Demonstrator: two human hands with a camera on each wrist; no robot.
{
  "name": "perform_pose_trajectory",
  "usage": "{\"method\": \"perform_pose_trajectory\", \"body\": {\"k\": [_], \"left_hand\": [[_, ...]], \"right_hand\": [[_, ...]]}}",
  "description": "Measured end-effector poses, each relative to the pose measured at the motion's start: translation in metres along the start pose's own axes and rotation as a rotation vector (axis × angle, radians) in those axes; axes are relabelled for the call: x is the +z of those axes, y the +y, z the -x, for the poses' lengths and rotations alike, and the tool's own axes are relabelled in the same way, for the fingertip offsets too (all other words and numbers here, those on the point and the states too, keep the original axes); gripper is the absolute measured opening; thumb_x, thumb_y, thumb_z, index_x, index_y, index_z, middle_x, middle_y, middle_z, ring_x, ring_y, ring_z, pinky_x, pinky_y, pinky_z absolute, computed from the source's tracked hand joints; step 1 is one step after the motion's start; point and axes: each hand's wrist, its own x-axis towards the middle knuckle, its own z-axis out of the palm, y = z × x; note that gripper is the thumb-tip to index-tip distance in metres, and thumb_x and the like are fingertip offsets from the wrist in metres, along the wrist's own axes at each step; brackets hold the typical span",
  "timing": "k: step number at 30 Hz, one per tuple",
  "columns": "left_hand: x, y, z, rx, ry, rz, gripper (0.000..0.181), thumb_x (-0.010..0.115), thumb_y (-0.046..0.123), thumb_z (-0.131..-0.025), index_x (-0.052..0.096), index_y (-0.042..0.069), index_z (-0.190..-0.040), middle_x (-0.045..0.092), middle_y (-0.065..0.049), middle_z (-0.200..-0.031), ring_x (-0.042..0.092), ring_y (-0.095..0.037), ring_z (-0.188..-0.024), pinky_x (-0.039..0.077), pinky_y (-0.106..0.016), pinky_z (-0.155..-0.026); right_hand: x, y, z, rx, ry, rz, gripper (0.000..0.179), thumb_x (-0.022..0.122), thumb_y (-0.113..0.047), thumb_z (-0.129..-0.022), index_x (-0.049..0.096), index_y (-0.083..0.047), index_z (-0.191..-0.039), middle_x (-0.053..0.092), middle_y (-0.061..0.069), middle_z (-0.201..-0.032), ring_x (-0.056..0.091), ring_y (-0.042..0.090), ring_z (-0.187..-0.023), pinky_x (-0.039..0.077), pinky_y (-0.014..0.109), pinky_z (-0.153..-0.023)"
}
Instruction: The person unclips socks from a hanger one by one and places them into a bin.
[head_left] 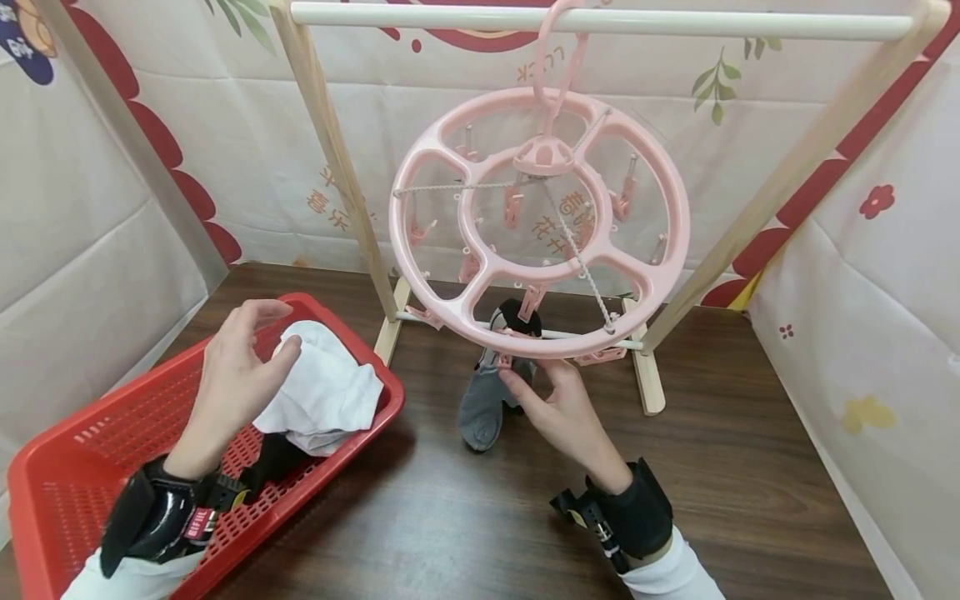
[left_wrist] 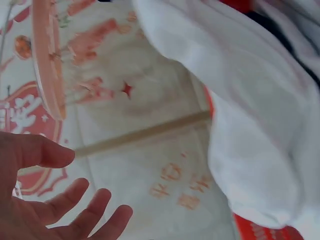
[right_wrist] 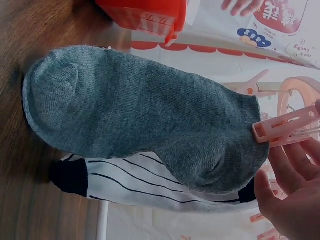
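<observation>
A grey sock (right_wrist: 150, 105) hangs below the pink round drying hanger (head_left: 450, 312), its cuff in the jaws of a pink clothespin (right_wrist: 285, 122). My right hand (head_left: 558, 408) is at that clothespin, with thumb and finger on its handles in the right wrist view. Behind the grey sock hangs a white sock (right_wrist: 130, 177) with dark stripes and a dark toe. My left hand (head_left: 240, 367) hovers above the red basket (head_left: 82, 433), fingers spread and loosely bent, holding nothing. White socks (head_left: 318, 383) lie heaped in the basket beside it; a black item (head_left: 273, 458) is partly hidden beneath.
The hanger hooks over the white bar (head_left: 675, 21) of a wooden rack (head_left: 333, 142). Other pink clips (head_left: 622, 196) dangle around the ring. Brown tabletop (head_left: 420, 525) extends in front. Printed cloth walls (head_left: 885, 275) enclose the back and sides.
</observation>
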Motion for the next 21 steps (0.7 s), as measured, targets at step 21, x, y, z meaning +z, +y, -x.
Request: {"method": "perform_pose_trajectory", "body": {"k": [21], "left_hand": [[0.041, 0.053, 0.031, 0.248, -0.136, 0.200, 0.024, 0.065, 0.001, -0.075, 0.060, 0.007, -0.097, 0.063, -0.005, -0.095, 0.056, -0.018, -0.093, 0.047, -0.046, -0.083]], "right_hand": [[-0.008, -0.022, 0.016, 0.132, 0.009, -0.197, 0.031, 0.056, -0.002, -0.088, 0.054, -0.002, -0.119, 0.062, 0.022, -0.112, 0.060, 0.018, -0.101, 0.050, 0.022, -0.082]]}}
